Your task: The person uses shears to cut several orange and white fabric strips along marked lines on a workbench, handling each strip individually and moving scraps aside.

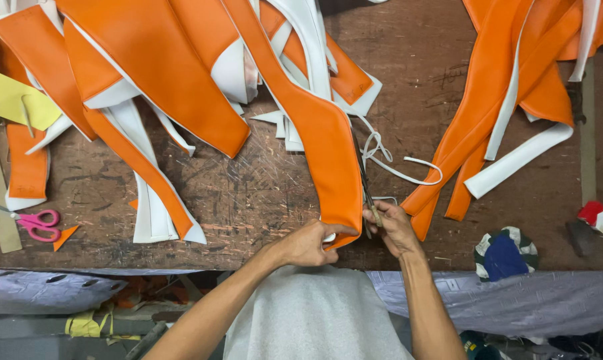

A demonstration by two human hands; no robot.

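Observation:
A long orange padded strip (325, 143) with white foam backing lies across the scratched brown worktable (248, 193), its near end at the table's front edge. My left hand (308, 243) pinches that near end from below. My right hand (393, 227) grips a pair of dark metal scissors (365, 187), whose blades run up along the strip's right edge. A thin white trimmed sliver (395, 167) curls on the table just right of the blades.
Piles of orange and white cut pieces lie at the back left (148, 73) and back right (515, 100). Pink-handled scissors (38, 223) rest at the left front. A blue, green and white cloth pad (505, 253) and a small red and white object (598, 217) sit at the right.

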